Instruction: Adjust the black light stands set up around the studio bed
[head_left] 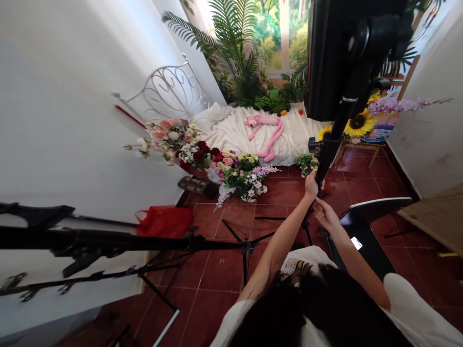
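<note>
A black light stand (327,153) rises in front of me at the right, with a large dark lamp head (321,58) at its top. My left hand (311,185) is wrapped round the pole, below a clamp knob (313,144). Just below it, my right hand (326,215) is closed at the lower part of the same pole; its fingertips are partly hidden. The stand's foot is mostly covered by my arms.
A second black stand (217,245) spreads its legs to the left. Flower bunches (235,176) stand before a white-covered bed (224,132) bearing a pink plush toy (267,121). A red bag (168,220) sits by the wall. A phone (356,243) lies on a black surface at right.
</note>
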Action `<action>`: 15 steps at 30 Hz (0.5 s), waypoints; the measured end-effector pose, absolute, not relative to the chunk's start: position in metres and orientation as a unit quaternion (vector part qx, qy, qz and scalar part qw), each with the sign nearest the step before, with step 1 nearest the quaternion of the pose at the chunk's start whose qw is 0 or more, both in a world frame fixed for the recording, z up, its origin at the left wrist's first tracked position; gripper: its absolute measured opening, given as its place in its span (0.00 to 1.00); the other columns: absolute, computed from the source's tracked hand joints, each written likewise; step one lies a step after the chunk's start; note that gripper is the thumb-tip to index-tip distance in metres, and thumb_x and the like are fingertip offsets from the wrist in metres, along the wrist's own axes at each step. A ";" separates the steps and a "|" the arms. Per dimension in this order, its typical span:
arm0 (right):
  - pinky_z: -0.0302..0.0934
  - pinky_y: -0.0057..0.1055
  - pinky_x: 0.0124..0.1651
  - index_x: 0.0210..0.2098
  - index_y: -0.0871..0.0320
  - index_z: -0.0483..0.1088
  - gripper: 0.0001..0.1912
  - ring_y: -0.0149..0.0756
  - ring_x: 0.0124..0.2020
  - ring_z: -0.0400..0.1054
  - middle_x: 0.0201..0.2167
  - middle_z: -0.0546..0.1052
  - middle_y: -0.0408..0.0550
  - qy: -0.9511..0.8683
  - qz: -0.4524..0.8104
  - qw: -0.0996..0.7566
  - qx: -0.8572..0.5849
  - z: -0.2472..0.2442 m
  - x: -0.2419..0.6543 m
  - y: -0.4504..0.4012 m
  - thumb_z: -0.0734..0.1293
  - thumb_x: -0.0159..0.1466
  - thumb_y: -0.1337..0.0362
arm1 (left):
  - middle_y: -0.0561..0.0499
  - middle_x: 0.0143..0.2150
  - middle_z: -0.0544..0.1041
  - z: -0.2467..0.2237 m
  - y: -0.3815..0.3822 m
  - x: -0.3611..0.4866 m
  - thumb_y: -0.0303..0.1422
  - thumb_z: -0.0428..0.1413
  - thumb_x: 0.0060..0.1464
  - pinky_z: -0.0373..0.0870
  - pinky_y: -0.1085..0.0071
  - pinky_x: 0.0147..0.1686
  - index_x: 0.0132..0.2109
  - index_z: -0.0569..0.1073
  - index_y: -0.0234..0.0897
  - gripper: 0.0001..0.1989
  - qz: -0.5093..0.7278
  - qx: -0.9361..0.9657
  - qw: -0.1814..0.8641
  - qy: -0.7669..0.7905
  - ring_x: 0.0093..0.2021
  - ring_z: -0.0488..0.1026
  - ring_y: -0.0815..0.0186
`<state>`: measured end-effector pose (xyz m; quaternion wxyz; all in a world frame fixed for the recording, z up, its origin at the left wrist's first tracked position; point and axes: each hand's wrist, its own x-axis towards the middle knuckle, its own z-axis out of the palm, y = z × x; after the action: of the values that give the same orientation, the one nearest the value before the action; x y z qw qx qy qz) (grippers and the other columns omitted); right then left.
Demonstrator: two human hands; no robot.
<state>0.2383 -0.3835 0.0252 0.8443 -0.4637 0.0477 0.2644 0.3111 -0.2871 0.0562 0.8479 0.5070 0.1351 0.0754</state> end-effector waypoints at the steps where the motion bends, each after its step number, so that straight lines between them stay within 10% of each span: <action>1: 0.52 0.22 0.17 0.22 0.53 0.59 0.29 0.22 0.15 0.48 0.14 0.59 0.31 0.031 0.207 0.815 -0.540 0.026 0.237 -0.386 0.83 0.49 0.51 | 0.51 0.14 0.62 0.056 -0.287 0.311 0.54 0.40 0.68 0.55 0.72 0.20 0.23 0.65 0.41 0.31 0.071 0.506 0.849 0.137 0.17 0.64 0.67; 7: 0.59 0.30 0.25 0.31 0.53 0.70 0.18 0.32 0.22 0.62 0.21 0.69 0.39 -0.099 -0.074 0.601 -0.789 0.036 0.223 -0.402 0.77 0.58 0.48 | 0.52 0.13 0.60 0.057 -0.286 0.308 0.49 0.37 0.70 0.55 0.74 0.18 0.20 0.60 0.41 0.31 0.074 0.517 0.843 0.125 0.16 0.62 0.69; 15: 0.66 0.33 0.28 0.36 0.51 0.73 0.09 0.34 0.25 0.65 0.28 0.73 0.41 -0.229 -0.196 0.585 -0.753 0.089 0.243 -0.389 0.73 0.65 0.55 | 0.54 0.14 0.62 0.066 -0.285 0.306 0.45 0.45 0.70 0.58 0.74 0.20 0.21 0.61 0.40 0.28 0.080 0.511 0.834 0.190 0.16 0.60 0.70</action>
<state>0.2426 -0.3887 0.0889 0.5850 -0.7529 -0.2287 -0.1965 0.3056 -0.2851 0.0664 0.8344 0.5112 0.1896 0.0804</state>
